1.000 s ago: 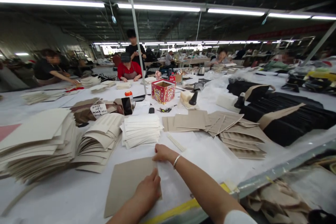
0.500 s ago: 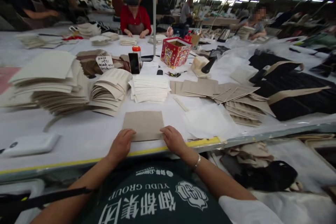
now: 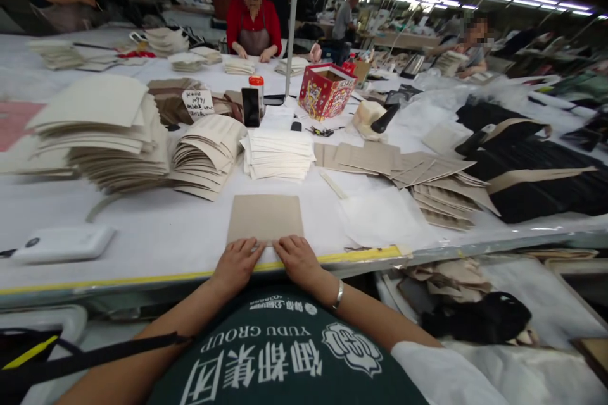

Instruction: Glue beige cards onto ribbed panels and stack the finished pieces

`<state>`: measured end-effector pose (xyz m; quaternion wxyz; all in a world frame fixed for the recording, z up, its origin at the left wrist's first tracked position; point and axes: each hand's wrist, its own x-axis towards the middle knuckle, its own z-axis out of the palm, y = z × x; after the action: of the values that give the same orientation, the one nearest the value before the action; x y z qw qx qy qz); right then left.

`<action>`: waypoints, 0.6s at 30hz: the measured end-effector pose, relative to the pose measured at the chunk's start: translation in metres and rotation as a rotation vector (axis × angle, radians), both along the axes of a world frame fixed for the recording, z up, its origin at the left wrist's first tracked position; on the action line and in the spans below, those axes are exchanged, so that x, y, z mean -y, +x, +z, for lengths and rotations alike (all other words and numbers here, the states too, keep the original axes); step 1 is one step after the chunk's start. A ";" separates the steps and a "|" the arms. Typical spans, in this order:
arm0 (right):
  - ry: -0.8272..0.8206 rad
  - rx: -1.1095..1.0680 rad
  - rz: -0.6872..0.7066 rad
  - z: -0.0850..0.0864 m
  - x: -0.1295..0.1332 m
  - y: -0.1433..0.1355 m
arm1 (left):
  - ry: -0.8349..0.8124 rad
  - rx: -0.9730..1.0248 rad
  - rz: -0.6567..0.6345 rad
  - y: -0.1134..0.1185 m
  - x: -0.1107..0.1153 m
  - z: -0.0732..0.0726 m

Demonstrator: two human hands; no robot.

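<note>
A beige rectangular fabric piece (image 3: 265, 216) lies flat on the white table near its front edge. At the piece's near edge, my left hand (image 3: 239, 263) grips the left half, its fingertips bent over the border. My right hand (image 3: 300, 261) does the same just right of the middle, fingers close together. The two thumbs nearly meet at the centre of that edge and partly hide it. Beyond the piece stands a stack of white pieces (image 3: 278, 155). A fanned stack of cream pieces (image 3: 208, 155) is to its left.
A taller stack of pieces (image 3: 118, 139) stands at left, behind a white device (image 3: 64, 245). Overlapping beige pieces (image 3: 365, 158) and black fabric (image 3: 546, 171) lie at right. Farther back are a phone (image 3: 251, 107), a red box (image 3: 325, 92) and a co-worker in red (image 3: 254, 25).
My hands have slid inward along the near edge of the beige piece, from its two corners to close together at the middle. The view has shifted slightly.
</note>
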<state>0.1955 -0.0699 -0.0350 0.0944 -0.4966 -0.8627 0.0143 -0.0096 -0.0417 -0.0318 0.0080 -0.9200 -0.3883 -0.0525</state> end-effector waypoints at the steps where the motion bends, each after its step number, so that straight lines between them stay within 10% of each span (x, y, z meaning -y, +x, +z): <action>1: 0.007 0.015 0.016 0.000 0.001 -0.001 | 0.002 0.004 -0.012 -0.001 0.001 0.000; 11: 0.032 -0.075 0.057 -0.002 -0.002 -0.003 | 0.051 0.062 -0.043 -0.019 -0.004 -0.006; 18: 0.410 -0.165 -0.007 -0.056 -0.013 0.024 | 0.368 0.213 -0.044 -0.062 -0.017 -0.019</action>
<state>0.2198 -0.0570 -0.0907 0.2635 -0.4671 -0.8353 -0.1212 -0.0713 -0.0251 -0.0511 0.1335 -0.9005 -0.3508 -0.2197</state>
